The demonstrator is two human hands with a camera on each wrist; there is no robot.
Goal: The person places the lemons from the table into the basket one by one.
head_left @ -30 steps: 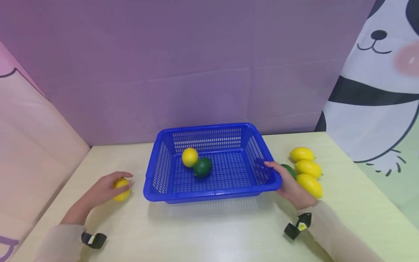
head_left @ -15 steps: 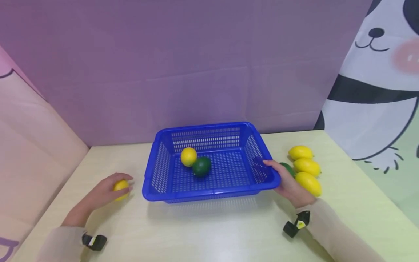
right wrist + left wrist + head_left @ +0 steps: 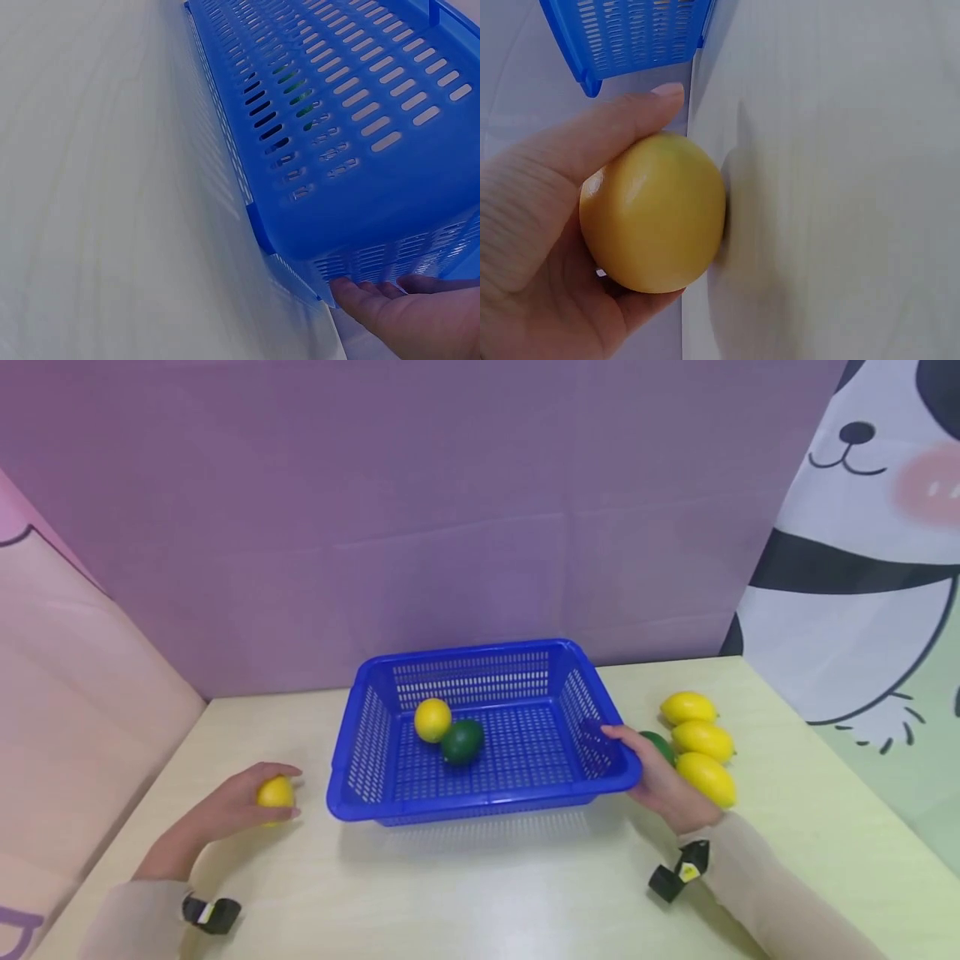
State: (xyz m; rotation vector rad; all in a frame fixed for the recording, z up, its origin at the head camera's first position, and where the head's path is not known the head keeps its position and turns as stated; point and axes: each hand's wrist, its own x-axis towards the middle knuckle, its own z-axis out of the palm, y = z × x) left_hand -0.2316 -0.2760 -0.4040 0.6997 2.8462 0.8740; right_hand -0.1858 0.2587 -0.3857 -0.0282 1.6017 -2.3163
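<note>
My left hand (image 3: 236,806) is curled around a round yellow fruit (image 3: 656,214) at the left of the table. In the left wrist view, its thumb lies along one side of the fruit and fingers lie on the other; the fruit appears to touch the tabletop. My right hand (image 3: 663,781) grips the right rim of a blue plastic basket (image 3: 487,800), with the thumb over the edge. Part of that hand is outside the right wrist view. Inside the basket, another round yellow fruit (image 3: 432,720) touches a dark green fruit (image 3: 462,742).
Right of the basket lie three yellow lemons (image 3: 703,741). A green fruit (image 3: 657,746) beside them is partly hidden by my right hand. The pale tabletop (image 3: 450,893) meets a purple cloth backdrop (image 3: 450,527) behind the basket, with printed cloth at both sides.
My left thumb has shifted lower on the yellow fruit, leaving more of it visible, and the hand has moved slightly. My right hand and the basket hold nearly still.
</note>
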